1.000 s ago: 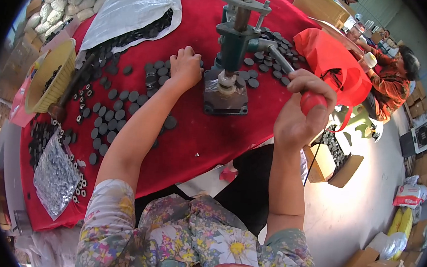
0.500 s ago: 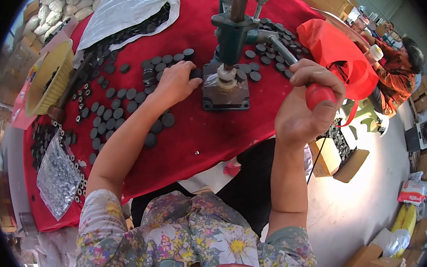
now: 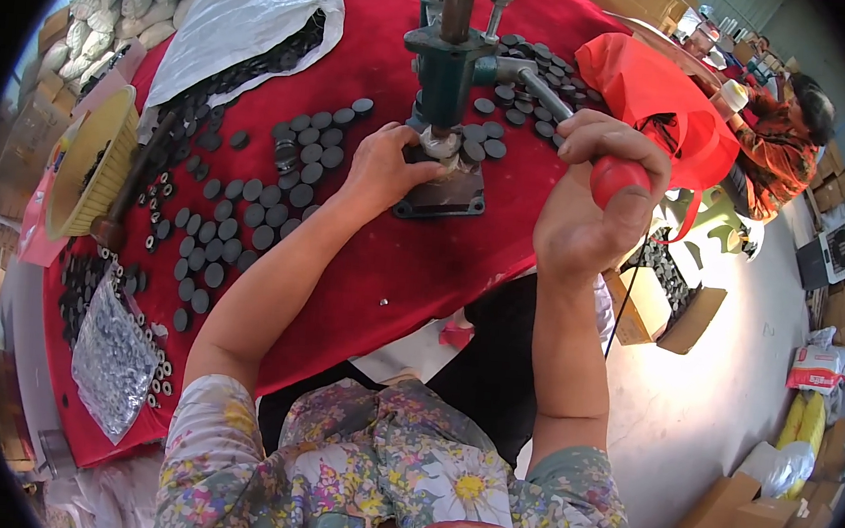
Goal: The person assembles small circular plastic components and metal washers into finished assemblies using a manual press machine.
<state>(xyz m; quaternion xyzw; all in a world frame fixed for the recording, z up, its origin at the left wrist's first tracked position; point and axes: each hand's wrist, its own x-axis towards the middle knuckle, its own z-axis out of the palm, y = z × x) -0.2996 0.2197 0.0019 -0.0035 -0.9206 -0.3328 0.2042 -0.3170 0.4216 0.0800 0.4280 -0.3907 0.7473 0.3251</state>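
Note:
A green hand press (image 3: 446, 87) stands on the red-covered table in front of me. Its flat base plate (image 3: 453, 195) carries a pale, wrapped-looking die under the ram. My left hand (image 3: 386, 170) reaches in beside that die, thumb and fingers pinched around a black disc (image 3: 414, 154) that they mostly hide. Around the red ball knob of the press lever (image 3: 620, 180) my right hand (image 3: 596, 203) is closed, with the lever raised to the right. Loose black discs (image 3: 258, 213) lie in uneven rows left of the press, and more discs (image 3: 541, 80) lie behind it on the right.
At the left are a yellow basket (image 3: 102, 169), a clear bag of small parts (image 3: 117, 364) and small rings. A white sack (image 3: 253, 17) spills dark pieces at the back. A red bag (image 3: 653, 104) lies at the right edge, near another person (image 3: 783, 153). Open carton (image 3: 652, 307) below.
My left hand has moved right with the black disc, from beside the rows to the die under the ram. My right hand stays on the knob. The view has shifted slightly.

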